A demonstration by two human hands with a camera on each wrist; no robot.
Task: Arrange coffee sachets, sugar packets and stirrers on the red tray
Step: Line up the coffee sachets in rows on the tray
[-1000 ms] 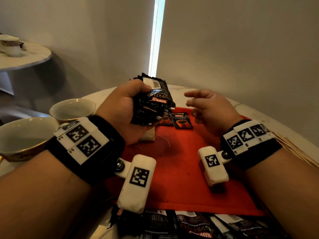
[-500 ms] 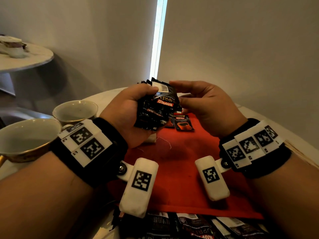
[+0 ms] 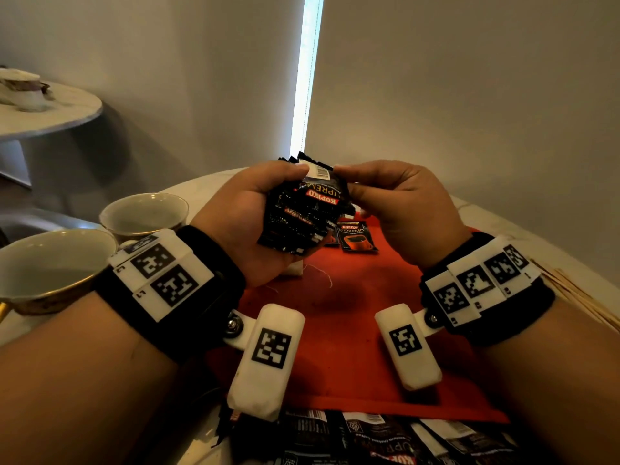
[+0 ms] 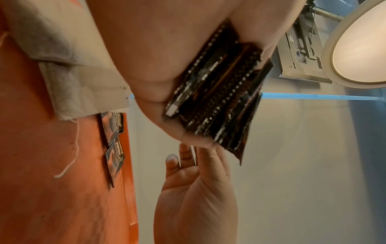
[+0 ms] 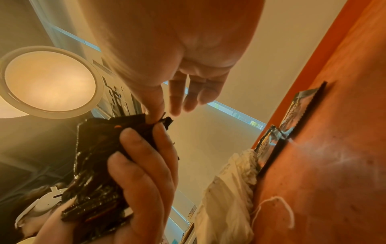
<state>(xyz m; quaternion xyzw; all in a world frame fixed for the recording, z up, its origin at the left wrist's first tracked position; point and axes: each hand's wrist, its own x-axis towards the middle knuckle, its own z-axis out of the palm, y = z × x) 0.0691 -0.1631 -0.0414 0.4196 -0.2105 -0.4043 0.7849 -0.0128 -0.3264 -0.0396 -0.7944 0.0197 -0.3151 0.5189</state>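
My left hand (image 3: pixel 255 209) grips a stack of black coffee sachets (image 3: pixel 303 213) above the far end of the red tray (image 3: pixel 339 330). My right hand (image 3: pixel 385 203) pinches the top corner of the front sachet in that stack, thumb and forefinger closed on its edge. In the right wrist view the stack of sachets (image 5: pixel 98 165) is wrapped by the left fingers (image 5: pixel 144 165). Two coffee sachets (image 3: pixel 354 236) lie flat at the tray's far edge. A white tea bag (image 4: pixel 69 66) with a loose string lies on the tray beneath the left hand.
Two empty cups (image 3: pixel 144 213) stand on the table left of the tray. More black sachets (image 3: pixel 369 437) lie heaped at the tray's near edge. Wooden stirrers (image 3: pixel 580 297) lie to the right of the tray. A second round table (image 3: pixel 50 115) stands at the back left.
My right hand came in from the right, rose to the stack and closed its thumb and forefinger on the front sachet's top corner. The left hand lifted the stack slightly.
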